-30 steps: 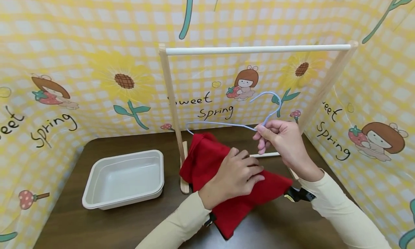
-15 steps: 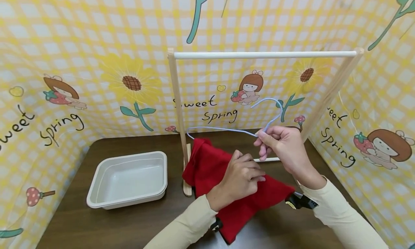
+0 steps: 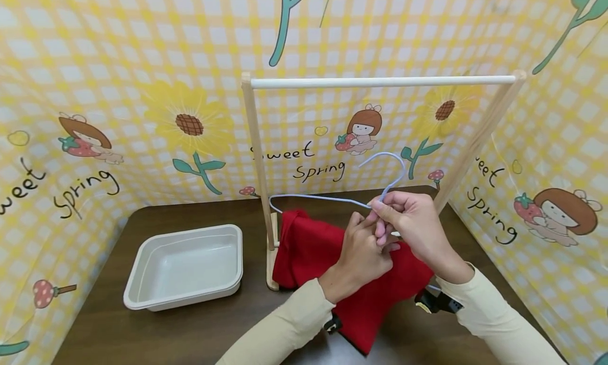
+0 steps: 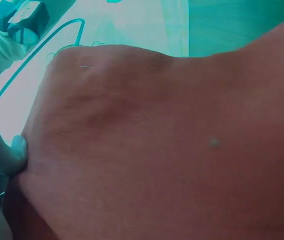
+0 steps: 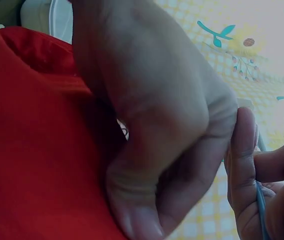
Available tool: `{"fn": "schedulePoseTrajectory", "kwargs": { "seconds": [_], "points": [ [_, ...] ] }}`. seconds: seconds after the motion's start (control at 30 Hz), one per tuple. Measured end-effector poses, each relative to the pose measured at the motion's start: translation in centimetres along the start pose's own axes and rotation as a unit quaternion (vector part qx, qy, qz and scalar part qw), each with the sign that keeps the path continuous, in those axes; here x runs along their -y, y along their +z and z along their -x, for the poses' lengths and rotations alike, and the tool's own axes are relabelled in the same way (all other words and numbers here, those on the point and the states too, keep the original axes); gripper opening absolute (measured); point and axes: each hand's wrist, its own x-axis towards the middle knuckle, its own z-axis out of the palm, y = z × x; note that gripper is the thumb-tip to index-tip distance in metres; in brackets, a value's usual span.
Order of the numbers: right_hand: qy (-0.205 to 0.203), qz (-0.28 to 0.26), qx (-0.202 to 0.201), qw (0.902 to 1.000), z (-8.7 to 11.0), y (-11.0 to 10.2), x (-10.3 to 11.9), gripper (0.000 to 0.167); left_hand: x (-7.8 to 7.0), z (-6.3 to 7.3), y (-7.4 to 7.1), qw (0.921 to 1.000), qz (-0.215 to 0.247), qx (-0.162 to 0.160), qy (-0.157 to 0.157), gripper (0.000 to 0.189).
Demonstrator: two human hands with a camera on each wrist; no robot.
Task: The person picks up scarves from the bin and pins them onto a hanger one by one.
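Observation:
A light-blue wire hanger tilts in front of the wooden rack. Its neck, just below the hook, is pinched between the thumb and fingers of my right hand. Red cloth covers much of the hanger's lower part, and a wire end shows past it on both sides. My left hand holds the cloth's upper edge close beneath the right hand, the two overlapping in the head view. In the right wrist view the left thumb and fingers bend against the cloth. Cloth fills most of the left wrist view.
A rack with wooden posts and a white top bar stands behind the hands. To its left, a pale grey plastic tub sits on the dark wooden table. Yellow checked fabric encloses the back and sides.
My left hand has come up and right with the cloth's edge, meeting my right hand. The cloth's lower corner has swung right. The hanger has dropped slightly, still pinched.

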Motion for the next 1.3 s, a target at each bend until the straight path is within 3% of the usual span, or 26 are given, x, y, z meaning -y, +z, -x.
{"fn": "schedulePoseTrajectory", "kwargs": {
  "seconds": [0.17,0.23,0.33,0.43,0.53,0.63,0.73,0.83,0.93,1.07,1.3],
  "points": [
    [0.004,-0.017,0.000,0.9999,-0.2,0.4,0.2,0.026,-0.1,-0.7,0.1,0.9991,-0.022,0.010,-0.033,0.018],
    [0.007,-0.021,0.002,0.9998,-0.2,0.5,0.3,0.027,-0.1,-0.8,0.1,0.9969,-0.038,0.045,-0.053,0.021],
    [0.005,-0.013,0.004,0.9999,-0.2,0.7,0.4,0.026,0.1,-0.9,-0.3,0.9876,-0.053,0.123,-0.082,0.023],
    [0.004,-0.002,-0.004,1.0000,-0.2,0.7,0.4,0.025,0.5,-0.4,-1.2,0.9808,-0.025,0.166,-0.099,0.024],
    [0.004,-0.002,-0.018,0.9998,-0.4,0.4,0.4,0.025,0.9,0.4,-2.3,0.9874,0.043,0.126,-0.085,0.020],
    [-0.001,-0.006,-0.027,0.9996,-0.5,0.0,0.4,0.027,1.4,1.2,-3.4,0.9925,0.101,0.047,-0.051,0.027],
    [-0.006,-0.011,-0.033,0.9994,-0.4,-0.4,0.5,0.030,2.1,2.2,-4.3,0.9920,0.116,-0.035,-0.036,0.046],
    [-0.008,-0.013,-0.032,0.9994,-0.3,-0.8,0.5,0.029,3.0,3.4,-5.2,0.9872,0.100,-0.110,-0.057,0.054],
    [-0.007,-0.016,-0.036,0.9992,-0.1,-1.4,0.4,0.029,4.2,4.6,-6.0,0.9786,0.085,-0.161,-0.096,0.053],
    [-0.015,-0.018,-0.040,0.9989,-0.2,-2.1,0.5,0.031,5.6,5.8,-6.8,0.9688,0.088,-0.180,-0.146,0.044],
    [-0.020,-0.039,-0.032,0.9985,-0.5,-2.7,1.1,0.027,7.0,6.8,-7.7,0.9585,0.080,-0.150,-0.229,0.032]
  ]
}}
